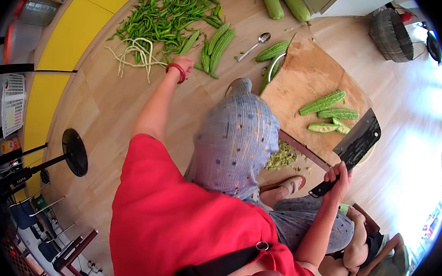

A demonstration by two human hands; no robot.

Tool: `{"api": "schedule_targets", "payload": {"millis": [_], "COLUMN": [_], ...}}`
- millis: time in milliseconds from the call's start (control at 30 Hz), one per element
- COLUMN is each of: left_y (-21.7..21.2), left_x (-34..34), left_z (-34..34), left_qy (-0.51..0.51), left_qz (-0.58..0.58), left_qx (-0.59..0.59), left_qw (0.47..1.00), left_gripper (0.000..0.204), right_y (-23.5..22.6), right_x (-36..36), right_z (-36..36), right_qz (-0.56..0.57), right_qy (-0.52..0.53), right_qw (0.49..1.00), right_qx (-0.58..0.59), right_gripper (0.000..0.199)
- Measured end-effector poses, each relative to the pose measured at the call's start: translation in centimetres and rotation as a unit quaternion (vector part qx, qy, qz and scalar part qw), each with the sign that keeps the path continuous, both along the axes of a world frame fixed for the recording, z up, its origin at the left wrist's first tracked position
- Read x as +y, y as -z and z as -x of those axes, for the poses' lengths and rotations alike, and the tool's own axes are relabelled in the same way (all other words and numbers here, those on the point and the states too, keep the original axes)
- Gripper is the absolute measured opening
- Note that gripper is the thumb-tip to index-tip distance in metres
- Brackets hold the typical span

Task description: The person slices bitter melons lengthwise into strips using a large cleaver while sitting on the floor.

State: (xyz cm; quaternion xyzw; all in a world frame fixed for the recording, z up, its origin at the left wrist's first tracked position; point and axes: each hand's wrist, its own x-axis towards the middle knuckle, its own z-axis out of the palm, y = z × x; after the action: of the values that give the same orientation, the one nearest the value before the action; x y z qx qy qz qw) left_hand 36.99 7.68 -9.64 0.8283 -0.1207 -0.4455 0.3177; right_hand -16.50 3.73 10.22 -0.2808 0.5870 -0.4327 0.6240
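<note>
My right hand (338,178) is closed round the black handle of a broad cleaver (358,140), its blade slanting up over the right edge of a wooden chopping board (291,86). On the board lie bitter melons (322,102), some cut lengthwise with pale insides showing. Stretched out to the far left, my left hand (183,64), with a red bangle at the wrist, is closed at the lower end of a green bitter melon (189,43). Its fingertips are partly hidden. Just right of it lie more whole bitter melons (220,46).
Green chillies (163,13) are heaped on the floor beside long pale beans (139,55). A spoon (254,46) and large green gourds (271,2) lie farther right. Scraps (282,156) sit below the board. A woven basket (390,35) stands far right; another person (376,267) sits at lower right.
</note>
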Motion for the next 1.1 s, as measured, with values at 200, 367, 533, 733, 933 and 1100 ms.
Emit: {"api": "schedule_targets", "payload": {"millis": [200,367,533,733,933,1100], "left_y": [9.6,9.1,9.1,9.3,12.6,12.6], "left_x": [0.0,-6.3,-7.2,-7.9,-9.8,-10.3], "left_z": [-3.2,-0.7,0.4,0.5,-2.7,-3.4], "left_qy": [0.045,0.175,0.053,-0.021,0.051,0.124], "left_qz": [-0.02,-0.173,-0.119,0.002,-0.118,0.011], "left_qx": [-0.097,-0.225,-0.266,-0.254,-0.241,-0.154], "left_qw": [0.994,0.943,0.955,0.967,0.962,0.98], "left_gripper": [0.02,0.045,0.044,0.054,0.059,0.042], "right_y": [0.6,1.6,2.0,2.1,2.8,2.7], "right_x": [-1.2,-1.4,-1.7,-1.7,-1.4,-1.6], "right_z": [-1.1,-1.5,-1.4,-1.9,-1.4,-0.3], "right_qz": [-0.009,-0.018,-0.017,-0.025,-0.036,-0.059], "right_qy": [-0.012,-0.024,-0.03,-0.039,-0.036,-0.044], "right_qw": [0.998,0.992,0.989,0.986,0.98,0.963], "right_qx": [0.054,0.122,0.143,0.162,0.193,0.261], "right_gripper": [0.013,0.012,0.01,0.007,0.008,0.01]}}
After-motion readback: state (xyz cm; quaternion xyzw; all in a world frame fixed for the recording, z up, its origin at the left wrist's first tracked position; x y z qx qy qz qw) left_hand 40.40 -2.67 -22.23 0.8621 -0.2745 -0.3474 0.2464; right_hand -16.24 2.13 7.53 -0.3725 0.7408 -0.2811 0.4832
